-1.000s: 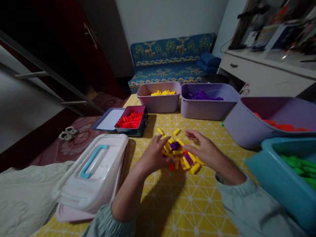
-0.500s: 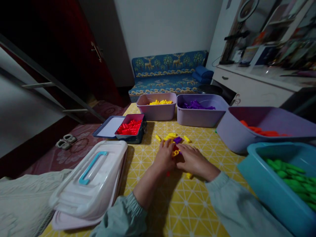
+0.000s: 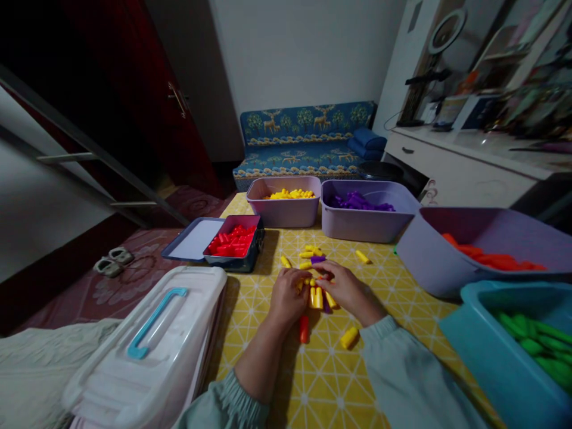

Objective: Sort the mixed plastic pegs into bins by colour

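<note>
My left hand point(image 3: 288, 295) and my right hand point(image 3: 346, 290) rest side by side on a small heap of yellow, purple and red plastic pieces point(image 3: 316, 296) on the yellow patterned tablecloth point(image 3: 313, 381). Both hands have their fingers curled down onto the pieces; what each one grips is hidden. A red piece point(image 3: 304, 328) lies just below my left hand. A yellow piece point(image 3: 349, 337) lies below my right wrist. More loose yellow pieces point(image 3: 308, 251) sit just beyond the fingertips.
Ahead stand a bin of yellow pieces point(image 3: 286, 202) and a bin of purple pieces point(image 3: 367, 210). A small box of red pieces point(image 3: 233, 241) sits front left. A tilted bin of orange pieces point(image 3: 487, 250) and a blue bin of green pieces point(image 3: 527, 345) are right. A white lidded case point(image 3: 152, 345) lies left.
Both hands drew closer together and slid back toward me over the heap. A red piece and a yellow piece now lie uncovered behind them. The view tilted up slightly.
</note>
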A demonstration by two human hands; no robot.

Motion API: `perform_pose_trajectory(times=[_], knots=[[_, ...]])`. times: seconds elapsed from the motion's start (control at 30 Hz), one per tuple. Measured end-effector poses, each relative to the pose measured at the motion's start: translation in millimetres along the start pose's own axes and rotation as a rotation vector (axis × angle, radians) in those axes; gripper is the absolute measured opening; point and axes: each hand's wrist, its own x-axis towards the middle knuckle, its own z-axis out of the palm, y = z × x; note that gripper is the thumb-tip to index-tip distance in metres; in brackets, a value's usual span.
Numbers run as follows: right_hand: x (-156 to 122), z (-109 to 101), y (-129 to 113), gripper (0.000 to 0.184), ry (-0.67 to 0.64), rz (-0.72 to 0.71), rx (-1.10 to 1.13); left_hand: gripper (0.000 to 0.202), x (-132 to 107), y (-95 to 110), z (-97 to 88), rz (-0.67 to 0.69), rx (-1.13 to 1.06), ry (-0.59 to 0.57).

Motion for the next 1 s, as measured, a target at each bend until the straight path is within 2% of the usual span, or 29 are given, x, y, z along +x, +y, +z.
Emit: perform_pose_trajectory(times=[0.07, 0.13, 0.23, 0.3, 0.43, 0.6, 0.77, 0.9, 1.0], knots=[[-1, -1, -3, 0.038, -0.034, -0.044, -0.007, 0.023, 0, 0, 0.2, -0.093, -0.001, 0.037], [-2, 1, -7, 0.032, -0.029, -0.021, -0.025, 0.027, 0, 0, -0.1, -0.214, -0.005, 0.077], [-1, 4, -11, 0.026, 0.086, 0.001, -0.071, 0.032, 1, 1, -0.8, -0.32, -0.005, 0.115], [0, 7, -12, 0.034, 0.177, -0.061, -0.157, 0.035, 1, 2, -1.1, -0.343, 0.007, 0.127], [2, 10, -5, 0.05, 0.204, -0.151, -0.363, 0.046, 2, 1, -0.6, -0.291, 0.016, 0.144], [2, 9, -6, 0.032, 0.161, -0.132, -0.439, 0.045, 1, -4, 1.3, -0.211, -0.042, 0.162], [-2, 9, -15, 0.024, 0.129, -0.083, -0.425, 0.032, 1, -3, -1.5, -0.103, 0.01, 0.038], [-4, 12, -17, 0.024, 0.149, -0.02, -0.386, 0.041, 0, 1, -3.6, -0.03, 0.018, -0.061], [-6, 13, -15, 0.023, 0.182, 0.001, -0.303, 0.047, -1, 2, -3.2, -0.014, 0.025, -0.079]])
